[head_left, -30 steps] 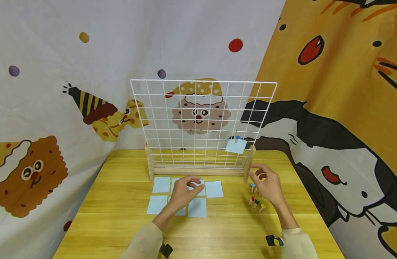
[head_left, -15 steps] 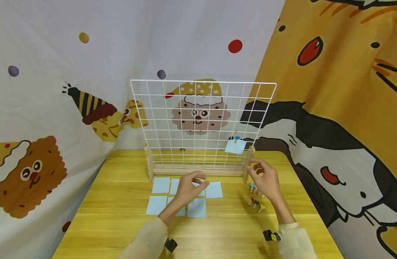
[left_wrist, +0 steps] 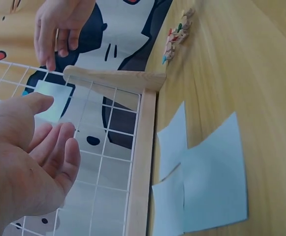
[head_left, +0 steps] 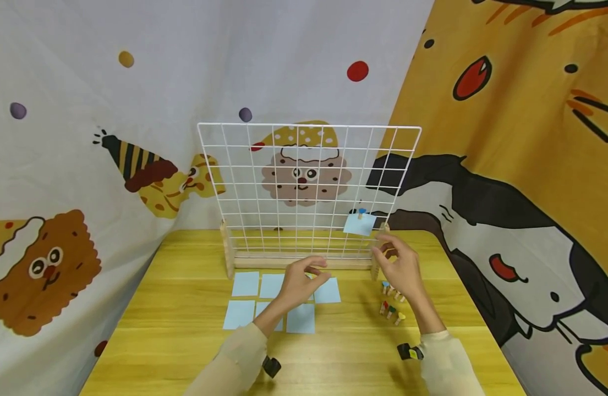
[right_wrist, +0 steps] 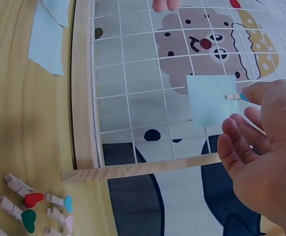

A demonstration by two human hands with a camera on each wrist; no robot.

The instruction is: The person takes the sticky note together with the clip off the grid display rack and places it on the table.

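A light blue paper note (head_left: 359, 224) hangs low on the right part of the white wire grid (head_left: 308, 125), held by a small wooden clothespin (right_wrist: 233, 97) with a blue top. My right hand (head_left: 400, 267) is raised below and to the right of that note, fingers loosely bent, nothing between them. In the right wrist view its thumb tip overlaps the clothespin's blue end. Over the rows of loose blue notes (head_left: 301, 318) hovers my left hand (head_left: 302, 283), also holding nothing, its thumb and fingers apart. It partly hides the back row of notes.
Small clothespins (head_left: 392, 312) with coloured heart tops lie in two groups on the wooden table (head_left: 343, 357), below the right hand. Wooden feet (head_left: 228, 250) support the grid at both ends. A printed cloth (head_left: 160, 66) hangs behind.
My left hand has moved right and slightly up over the notes. My right hand has risen and shifted left toward the hanging note. The notes and clothespins stay where they were.
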